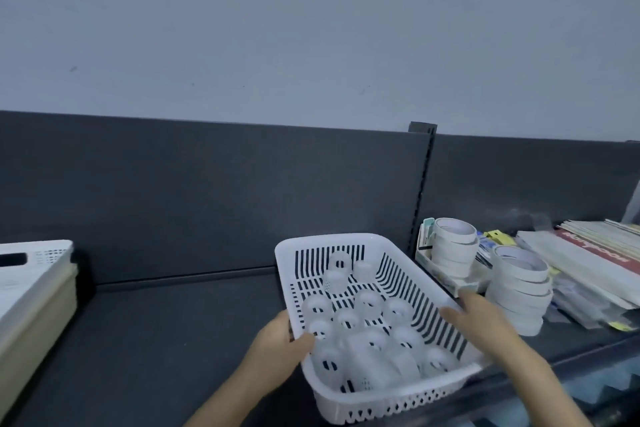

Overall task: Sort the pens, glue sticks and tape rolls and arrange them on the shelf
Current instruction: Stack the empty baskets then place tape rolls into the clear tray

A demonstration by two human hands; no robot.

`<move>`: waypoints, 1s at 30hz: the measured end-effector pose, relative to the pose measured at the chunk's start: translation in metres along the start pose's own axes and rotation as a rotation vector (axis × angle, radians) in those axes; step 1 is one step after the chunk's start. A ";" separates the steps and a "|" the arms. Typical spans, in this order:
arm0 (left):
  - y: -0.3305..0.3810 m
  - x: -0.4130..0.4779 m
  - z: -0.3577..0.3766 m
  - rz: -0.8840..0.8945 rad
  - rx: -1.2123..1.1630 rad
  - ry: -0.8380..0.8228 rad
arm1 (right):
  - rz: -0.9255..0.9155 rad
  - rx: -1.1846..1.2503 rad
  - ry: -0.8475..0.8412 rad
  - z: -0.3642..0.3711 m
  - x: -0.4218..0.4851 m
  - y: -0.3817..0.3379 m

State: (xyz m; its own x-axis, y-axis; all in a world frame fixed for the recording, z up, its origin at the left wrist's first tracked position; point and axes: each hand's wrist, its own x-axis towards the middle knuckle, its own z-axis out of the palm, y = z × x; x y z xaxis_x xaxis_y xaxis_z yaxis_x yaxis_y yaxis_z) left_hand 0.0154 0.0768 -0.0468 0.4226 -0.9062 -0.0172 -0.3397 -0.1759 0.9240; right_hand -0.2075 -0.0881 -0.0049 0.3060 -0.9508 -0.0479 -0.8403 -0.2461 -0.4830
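Observation:
A white slotted plastic basket (349,243) rests on the dark shelf (166,329), slightly right of centre. Several small clear tape rolls (369,302) lie loose inside it. My left hand (282,340) grips the basket's left rim, thumb over the edge. My right hand (478,317) holds the right rim. To the right of the basket stand two stacks of white tape rolls (519,284), the farther stack (453,246) sitting on a small box. No pens or glue sticks are visible.
White and beige trays (31,281) are stacked at the far left of the shelf. Flat packets and paper goods (588,260) are piled at the right. A dark back panel (207,191) with a slotted upright (424,184) rises behind the shelf.

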 end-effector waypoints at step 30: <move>0.009 -0.398 -0.103 -0.181 -0.253 1.214 | -0.886 0.579 -0.586 0.113 -0.219 -0.205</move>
State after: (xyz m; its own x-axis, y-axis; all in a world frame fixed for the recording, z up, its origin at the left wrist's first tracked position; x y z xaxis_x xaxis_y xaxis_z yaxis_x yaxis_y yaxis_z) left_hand -0.0698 0.4757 0.0076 0.9925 0.0861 0.0872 -0.0822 -0.0600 0.9948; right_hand -0.0515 0.1921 0.0057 0.9564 -0.2288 0.1814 0.0425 -0.5055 -0.8618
